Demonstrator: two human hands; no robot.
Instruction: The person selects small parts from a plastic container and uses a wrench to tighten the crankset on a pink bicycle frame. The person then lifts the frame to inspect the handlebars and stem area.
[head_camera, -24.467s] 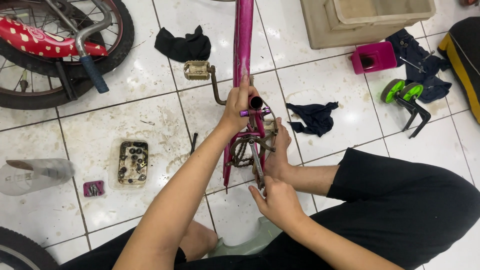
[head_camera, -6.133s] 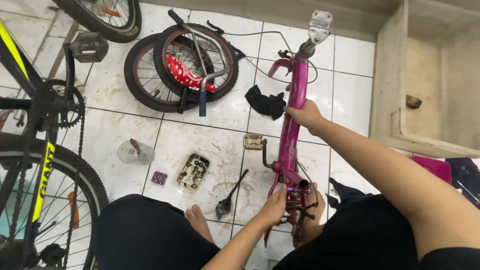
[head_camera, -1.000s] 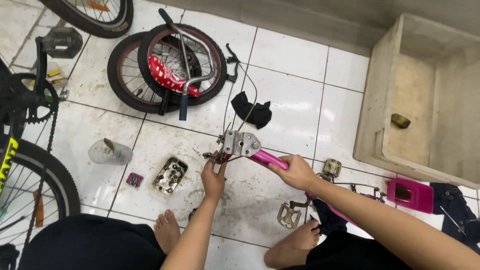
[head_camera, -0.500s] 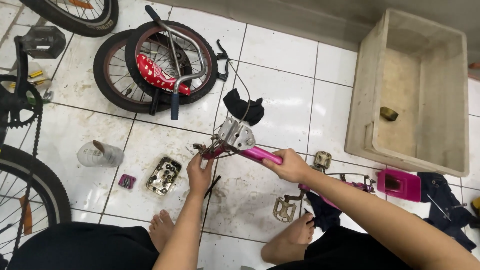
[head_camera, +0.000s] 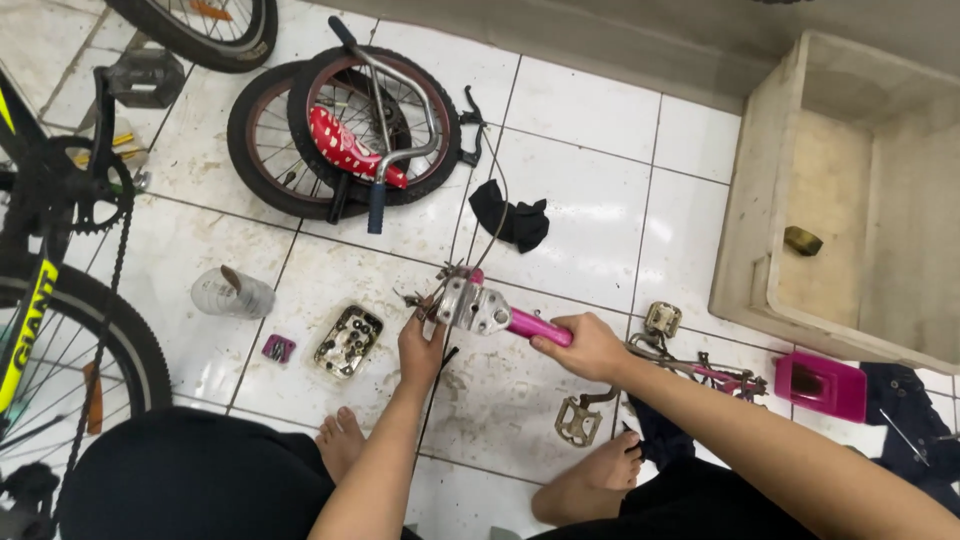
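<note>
A small pink bicycle frame (head_camera: 535, 327) lies nearly flat over the tiled floor, its grey metal bracket end (head_camera: 472, 305) pointing left. My right hand (head_camera: 585, 347) is wrapped around the pink tube. My left hand (head_camera: 422, 342) pinches the small metal parts at the bracket's left edge. A crank with a grey pedal (head_camera: 578, 420) hangs below the frame near my foot, and a second pedal (head_camera: 661, 320) sits behind it. My bare feet rest on the tiles below.
Two small wheels with red-and-white handlebars (head_camera: 345, 135) lie at the back. A tray of small parts (head_camera: 346, 341), a clear bottle (head_camera: 232, 294) and a black rag (head_camera: 510, 219) lie nearby. A large black bicycle (head_camera: 60, 300) stands left; a concrete trough (head_camera: 850, 200) right.
The frame was upright several seconds ago and now lies low and sideways. Over the last second the view shifted; my hands stay on the bracket end and the tube.
</note>
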